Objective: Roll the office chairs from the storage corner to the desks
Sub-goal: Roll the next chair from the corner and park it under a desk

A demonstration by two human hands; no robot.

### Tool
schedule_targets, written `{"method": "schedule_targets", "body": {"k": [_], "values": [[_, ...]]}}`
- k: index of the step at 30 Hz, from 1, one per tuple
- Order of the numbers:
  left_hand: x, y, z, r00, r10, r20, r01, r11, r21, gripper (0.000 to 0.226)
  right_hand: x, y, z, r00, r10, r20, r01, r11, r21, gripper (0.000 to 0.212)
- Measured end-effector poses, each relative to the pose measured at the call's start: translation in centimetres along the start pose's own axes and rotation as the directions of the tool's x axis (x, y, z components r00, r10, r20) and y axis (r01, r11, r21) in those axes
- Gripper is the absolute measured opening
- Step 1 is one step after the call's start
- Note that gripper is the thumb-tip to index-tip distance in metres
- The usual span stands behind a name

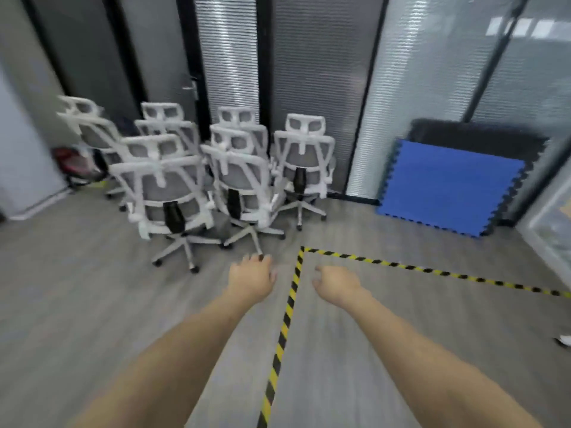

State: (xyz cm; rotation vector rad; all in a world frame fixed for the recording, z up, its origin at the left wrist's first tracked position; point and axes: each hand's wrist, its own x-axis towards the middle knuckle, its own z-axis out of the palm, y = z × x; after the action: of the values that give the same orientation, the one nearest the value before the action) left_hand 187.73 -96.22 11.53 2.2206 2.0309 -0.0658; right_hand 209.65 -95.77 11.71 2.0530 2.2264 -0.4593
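Several white-framed office chairs with grey mesh backs stand packed together in the corner, backs toward me. The nearest chair (167, 193) is at the front left, a second chair (244, 180) beside it, a third chair (304, 162) against the blinds. My left hand (251, 278) and my right hand (336, 284) reach forward over the floor, palms down, fingers loosely apart, holding nothing. Both hands are short of the chairs and touch none. No desk is in view.
Yellow-black hazard tape (289, 307) runs along the grey floor and turns right at a corner. Blue foam mats (448, 186) lean on black mats (475, 134) against the glass wall at right. A red and black object (74, 165) sits at the far left.
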Motion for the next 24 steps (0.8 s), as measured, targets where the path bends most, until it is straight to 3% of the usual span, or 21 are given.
{"method": "schedule_targets", "body": {"k": [4, 10, 18, 24], "values": [[1.7, -14.7, -2.2, 0.967, -0.250, -0.045, 0.248, 0.968, -0.043, 0.049, 9.1, -13.8, -1.5, 0.963, -0.269, 0.003, 0.269, 0.961, -0.069, 0.046], [7.3, -31.1, -5.4, 0.877, -0.472, -0.088, 0.463, 0.880, -0.102, 0.043, 22.1, -30.3, -3.2, 0.873, -0.486, -0.052, 0.480, 0.872, -0.098, 0.042], [19.6, -45.6, -7.6, 0.830, -0.552, -0.082, 0.542, 0.833, -0.117, 0.045, 39.4, -43.9, -5.2, 0.829, -0.559, -0.028, 0.554, 0.827, -0.096, 0.049], [29.2, -54.7, -7.7, 0.843, -0.534, -0.059, 0.525, 0.842, -0.127, 0.045, 50.4, -51.4, -5.2, 0.842, -0.540, -0.013, 0.535, 0.837, -0.114, 0.045]]}}
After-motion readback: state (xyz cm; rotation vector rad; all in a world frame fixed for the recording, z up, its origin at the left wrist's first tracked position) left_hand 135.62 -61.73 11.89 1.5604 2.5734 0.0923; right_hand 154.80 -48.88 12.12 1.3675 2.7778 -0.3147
